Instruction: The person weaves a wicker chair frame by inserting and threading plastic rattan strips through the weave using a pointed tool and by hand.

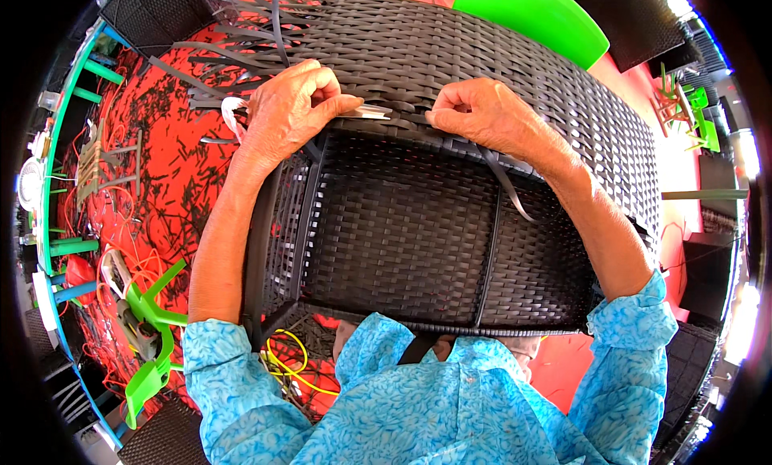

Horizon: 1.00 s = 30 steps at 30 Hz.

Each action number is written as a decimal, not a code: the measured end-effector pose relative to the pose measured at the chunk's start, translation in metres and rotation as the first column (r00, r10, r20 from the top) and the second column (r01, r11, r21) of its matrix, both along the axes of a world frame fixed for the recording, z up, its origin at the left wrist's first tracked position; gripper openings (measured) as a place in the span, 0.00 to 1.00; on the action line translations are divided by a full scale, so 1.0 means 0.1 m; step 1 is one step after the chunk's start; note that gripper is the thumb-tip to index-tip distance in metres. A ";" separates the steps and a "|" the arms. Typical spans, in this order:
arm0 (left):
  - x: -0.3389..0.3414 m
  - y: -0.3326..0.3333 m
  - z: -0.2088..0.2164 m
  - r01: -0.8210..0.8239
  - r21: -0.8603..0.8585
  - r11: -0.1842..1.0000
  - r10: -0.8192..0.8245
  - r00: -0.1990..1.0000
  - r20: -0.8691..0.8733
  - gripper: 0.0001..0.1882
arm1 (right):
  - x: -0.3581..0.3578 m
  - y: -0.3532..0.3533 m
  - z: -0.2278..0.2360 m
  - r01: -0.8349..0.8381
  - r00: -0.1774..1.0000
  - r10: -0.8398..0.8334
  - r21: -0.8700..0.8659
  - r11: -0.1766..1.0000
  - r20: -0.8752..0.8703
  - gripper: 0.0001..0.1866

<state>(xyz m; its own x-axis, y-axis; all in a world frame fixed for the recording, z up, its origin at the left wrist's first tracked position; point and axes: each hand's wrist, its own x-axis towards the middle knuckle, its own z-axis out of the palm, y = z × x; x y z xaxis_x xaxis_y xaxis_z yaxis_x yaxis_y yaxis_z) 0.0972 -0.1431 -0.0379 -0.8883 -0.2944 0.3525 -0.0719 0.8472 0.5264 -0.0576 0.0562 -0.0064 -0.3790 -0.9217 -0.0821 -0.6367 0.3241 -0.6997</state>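
A dark brown woven wicker piece (498, 51), like a seat or chest with an open hollow, lies in front of me. My left hand (291, 107) is closed round a slim metal tool (373, 111) with two pale, pointed tips. Its tips touch the weave at the frame's upper edge, and its exact kind is hard to tell. White wrapping (233, 115) shows behind that hand, perhaps on the tool's handle. Close by on the same edge, my right hand (486, 115) pinches a flat dark strip (414, 116). A loose strip end (508, 188) dangles into the hollow below.
Unwoven strips (241, 51) fan out from the piece's far left end. Dark offcuts litter the red floor (161, 184). A bright green chair (157, 328) is at left, a green panel (535, 19) stands behind, and a yellow cable (293, 364) lies near my lap.
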 end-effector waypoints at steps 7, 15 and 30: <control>0.19 -0.07 0.27 -0.075 -0.234 0.969 0.096 0.992 0.079 0.15 | 0.04 0.00 -0.11 0.076 0.997 -0.080 -0.159 0.984 -0.013 0.12; 0.49 -0.23 0.36 -0.065 0.723 0.687 -0.045 0.990 0.132 0.19 | 0.04 -0.01 -0.26 0.000 0.988 -0.049 -0.314 0.949 -0.148 0.11; 0.02 0.40 0.19 0.034 -0.168 0.985 -0.015 0.994 0.108 0.06 | 0.07 0.02 -0.29 0.052 0.996 -0.075 -0.357 0.933 -0.051 0.09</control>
<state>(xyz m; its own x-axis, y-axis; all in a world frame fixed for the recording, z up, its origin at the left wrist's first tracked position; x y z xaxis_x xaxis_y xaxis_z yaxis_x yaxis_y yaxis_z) 0.0992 -0.1028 -0.0186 -0.9295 -0.2161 0.2988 -0.0978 0.9257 0.3654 -0.0508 0.0585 -0.0358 -0.4316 -0.8602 0.2718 -0.6692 0.1033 -0.7358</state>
